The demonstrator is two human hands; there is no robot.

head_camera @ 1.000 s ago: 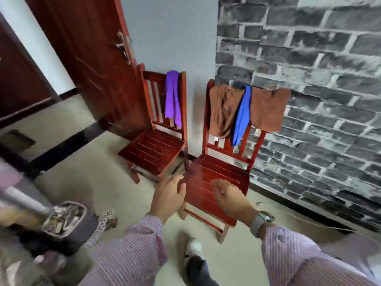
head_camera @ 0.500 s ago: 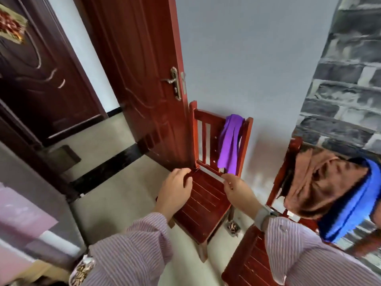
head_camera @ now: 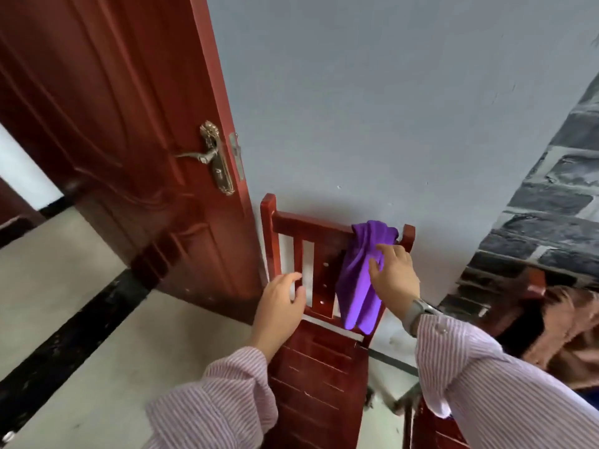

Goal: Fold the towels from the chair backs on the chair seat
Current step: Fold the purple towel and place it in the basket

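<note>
A purple cloth towel (head_camera: 358, 280) hangs draped over the right end of the top rail of a red-brown slatted wooden chair (head_camera: 319, 377), its bunched folds falling down the front of the backrest to just above the seat. The chair stands with its back against a pale grey-blue painted wall (head_camera: 372, 102), beside the edge of an open red-brown panelled wooden door (head_camera: 107, 124) that carries a brass lever handle (head_camera: 210, 157).

The right hand (head_camera: 393, 275) reaches forward to the towel, its fingers (head_camera: 385, 251) loosely spread and laid against the cloth just below the rail; they look relaxed rather than closed, and no pinch on the fabric shows. A grey watch (head_camera: 416, 314) sits on that wrist, above a pink-and-white striped shirt sleeve (head_camera: 479, 377).

The left hand (head_camera: 280, 307) hovers in front of the chair's backrest slats, left of the towel, with its fingers gently curved and nothing held; whether the fingertips touch a slat cannot be told. Its arm wears a matching striped sleeve (head_camera: 220, 403).

At the right edge, a brown towel (head_camera: 564, 328) is heaped over the back of a second red-brown wooden chair (head_camera: 431, 426), only partly in view, with a sliver of blue cloth (head_camera: 586, 395) below it. Behind that stands a wall of dark grey brick pattern (head_camera: 551, 209). The floor (head_camera: 84, 335) is pale tile crossed by a black strip at the doorway.
</note>
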